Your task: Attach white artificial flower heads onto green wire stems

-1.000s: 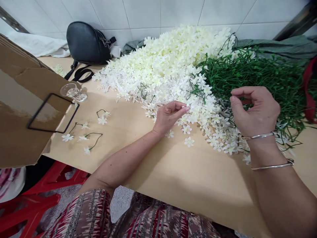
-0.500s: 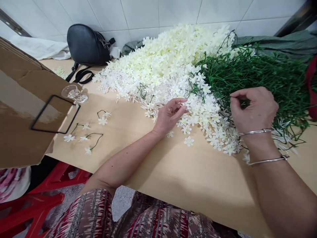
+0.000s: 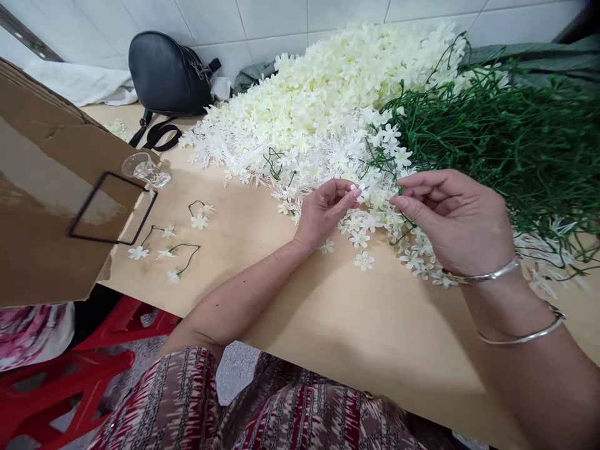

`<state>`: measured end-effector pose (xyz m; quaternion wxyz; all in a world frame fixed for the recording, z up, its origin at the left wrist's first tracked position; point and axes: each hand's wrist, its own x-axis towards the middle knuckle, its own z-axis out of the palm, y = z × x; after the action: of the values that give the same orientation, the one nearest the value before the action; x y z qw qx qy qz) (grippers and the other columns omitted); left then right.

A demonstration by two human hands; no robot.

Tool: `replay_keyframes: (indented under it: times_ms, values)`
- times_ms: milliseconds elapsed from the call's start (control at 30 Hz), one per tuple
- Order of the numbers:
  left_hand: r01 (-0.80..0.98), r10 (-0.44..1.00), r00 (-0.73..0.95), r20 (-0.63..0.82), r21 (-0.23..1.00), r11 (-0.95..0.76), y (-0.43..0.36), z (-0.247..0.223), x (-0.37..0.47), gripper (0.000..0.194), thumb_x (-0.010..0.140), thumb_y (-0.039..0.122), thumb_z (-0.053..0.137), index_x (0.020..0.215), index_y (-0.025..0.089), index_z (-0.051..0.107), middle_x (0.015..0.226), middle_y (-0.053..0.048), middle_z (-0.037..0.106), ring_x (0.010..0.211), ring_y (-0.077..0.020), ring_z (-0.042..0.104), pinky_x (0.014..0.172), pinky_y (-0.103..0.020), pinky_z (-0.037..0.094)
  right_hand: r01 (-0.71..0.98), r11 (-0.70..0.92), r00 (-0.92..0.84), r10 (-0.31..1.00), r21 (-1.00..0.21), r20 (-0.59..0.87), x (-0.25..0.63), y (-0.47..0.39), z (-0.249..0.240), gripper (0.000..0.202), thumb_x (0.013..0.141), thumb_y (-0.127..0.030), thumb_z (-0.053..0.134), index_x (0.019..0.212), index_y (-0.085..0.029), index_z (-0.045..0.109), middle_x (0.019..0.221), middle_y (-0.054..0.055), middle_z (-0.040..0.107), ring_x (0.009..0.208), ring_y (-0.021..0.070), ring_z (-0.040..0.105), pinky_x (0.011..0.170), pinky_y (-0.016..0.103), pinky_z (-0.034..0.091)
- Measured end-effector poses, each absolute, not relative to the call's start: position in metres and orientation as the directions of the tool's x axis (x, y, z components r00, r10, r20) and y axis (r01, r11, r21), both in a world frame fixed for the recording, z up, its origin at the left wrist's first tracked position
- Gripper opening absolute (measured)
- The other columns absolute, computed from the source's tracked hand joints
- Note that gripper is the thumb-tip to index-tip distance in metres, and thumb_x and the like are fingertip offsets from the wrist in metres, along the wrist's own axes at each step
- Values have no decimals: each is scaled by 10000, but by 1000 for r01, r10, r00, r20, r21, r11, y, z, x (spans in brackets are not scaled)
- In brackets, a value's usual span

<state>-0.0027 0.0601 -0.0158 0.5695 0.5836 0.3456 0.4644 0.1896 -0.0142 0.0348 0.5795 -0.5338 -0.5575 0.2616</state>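
Observation:
My left hand [image 3: 324,209] pinches a small white artificial flower [image 3: 359,190] between thumb and forefinger, over the front of the blossom heap. Facing it, a short gap to the right, my right hand [image 3: 454,219] is closed on a thin green plastic stem [image 3: 407,220] that trails below the fingertips. Behind both hands spreads a big pile of white and cream flowers [image 3: 323,94]. A tangled mass of green stems [image 3: 506,131] lies beyond my right hand. On the left of the table, several flowers attached to stems [image 3: 192,250] lie apart from the pile.
A cardboard box [image 3: 51,200] with a black wire frame [image 3: 100,239] stands at the left table edge, beside a clear plastic cup [image 3: 145,170]. A black bag [image 3: 166,78] leans at the tiled wall. Red stools [image 3: 70,387] stand below the table [image 3: 300,312].
My right hand has moved left from the green stems, bringing one stem close to my left hand. The left hand stays nearly in place, its flower now showing more plainly.

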Motion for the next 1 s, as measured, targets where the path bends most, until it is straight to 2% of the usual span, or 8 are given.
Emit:
replay_keyframes:
  times_ms: [133,333,400,500,633,767,867,1000]
  values:
    - [-118,928,305,214,975,-186,61,-15,-4,501,919,698,819,1061,230,711,884,3,745,889,-166,806,716,-239,538,160,225,168,953,-961,251,191,-9,14,217,816,-396,931,974,-330,798,822,-18,736,750,179,712,665,319,623]
    - [-63,905,322,278,960,-272,54,-8,-6,227,996,459,741,1007,235,706,826,14,656,734,-140,698,709,-286,537,-163,77,156,986,-984,51,190,-11,22,434,702,-490,1043,906,-287,718,812,-18,778,716,161,708,655,302,593]
    - [-57,898,326,294,955,-292,52,-5,-7,154,1010,374,669,949,233,677,781,13,629,684,-140,652,671,-294,513,-217,61,162,987,-974,26,189,-12,28,474,689,-529,1053,890,-287,698,835,-23,807,710,150,709,644,285,581]
    - [-91,895,299,331,943,-319,51,-4,-7,185,1020,326,585,857,237,599,751,9,618,660,-139,600,713,-311,534,-258,123,224,973,-958,65,188,-11,28,525,637,-557,1082,882,-285,707,853,-26,829,718,141,727,666,273,596]
    - [-89,895,311,319,948,-307,52,-3,-7,279,1042,405,575,817,240,573,743,-5,587,638,-143,513,657,-316,479,-181,268,325,924,-946,200,184,-7,19,478,646,-509,1094,854,-261,741,824,-6,818,750,166,762,744,323,653]
    - [-68,882,348,318,947,-315,48,6,-9,463,1089,623,520,856,235,618,741,-9,525,669,-158,475,659,-329,439,-109,281,325,917,-954,233,175,-9,17,421,697,-460,1076,840,-249,740,771,-13,778,709,163,746,718,326,637]
    - [-34,844,412,343,931,-362,41,16,-8,523,1017,750,651,910,238,652,760,2,549,685,-151,476,669,-324,428,-37,302,326,905,-953,274,167,-15,24,363,728,-396,1049,823,-240,735,774,-2,777,698,158,732,709,326,623]
    - [-78,799,467,379,918,-390,36,23,-5,573,959,792,727,852,233,662,822,-14,632,712,-141,516,722,-331,480,-2,343,330,887,-939,323,162,-20,34,225,786,-296,973,840,-257,759,800,-10,801,717,170,752,731,340,637]
